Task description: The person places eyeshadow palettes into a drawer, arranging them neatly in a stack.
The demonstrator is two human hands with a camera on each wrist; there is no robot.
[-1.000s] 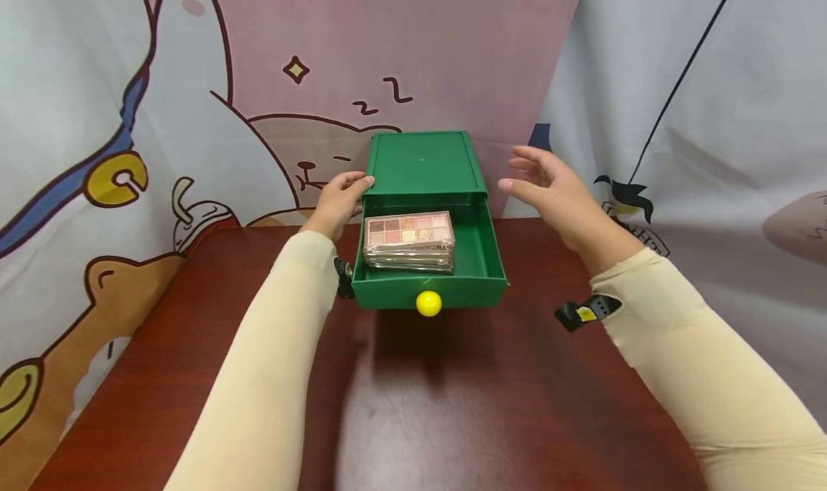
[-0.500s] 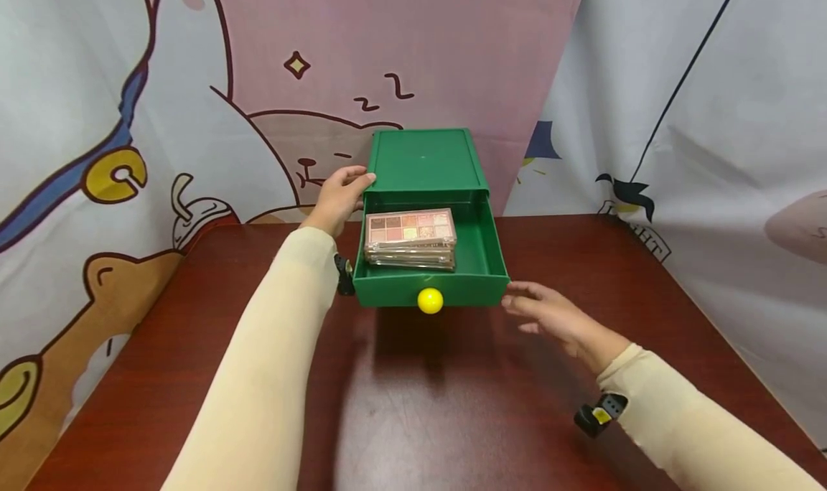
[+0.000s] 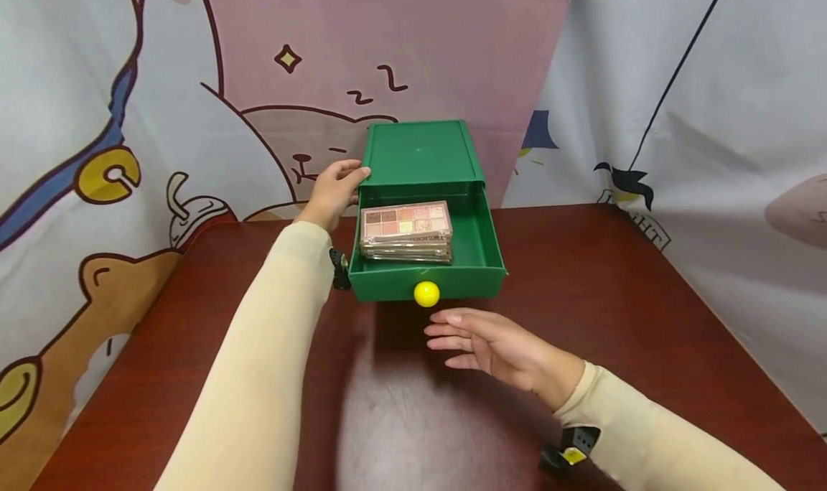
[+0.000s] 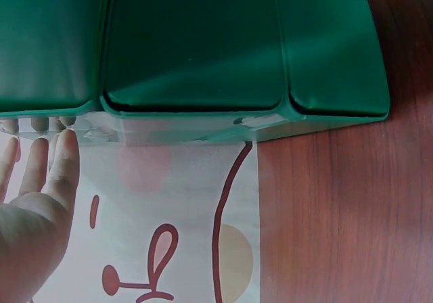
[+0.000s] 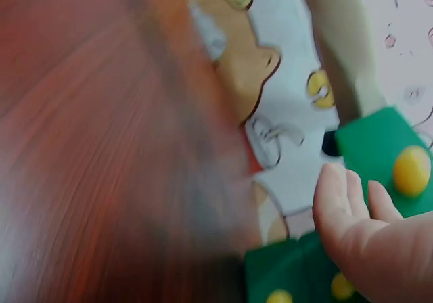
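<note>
A green drawer cabinet (image 3: 420,150) stands at the back of the table, its top drawer (image 3: 381,286) pulled well out. Several eyeshadow palettes (image 3: 405,222) lie stacked in the drawer's left part, the uppermost slightly askew. My left hand (image 3: 331,193) steadies the cabinet's left side, thumb at the top edge; in the left wrist view its straight fingers (image 4: 64,168) touch the green wall. Just below and right of the yellow knob (image 3: 426,294) is my right hand (image 3: 504,351), fingers extended and apart from it. The right wrist view shows the same knob (image 5: 411,171) beyond these fingers.
Lower green drawer fronts (image 5: 260,276) with yellow knobs (image 5: 342,286) show in the right wrist view. The red-brown wooden table (image 3: 620,283) runs back to a cartoon-printed curtain (image 3: 310,39). Black wrist cameras (image 3: 573,444) sit on both sleeves.
My right hand has come down from beside the cabinet's right side, past the drawer's front corner, and left to below the knob. My left hand, the drawer and the palettes stay put.
</note>
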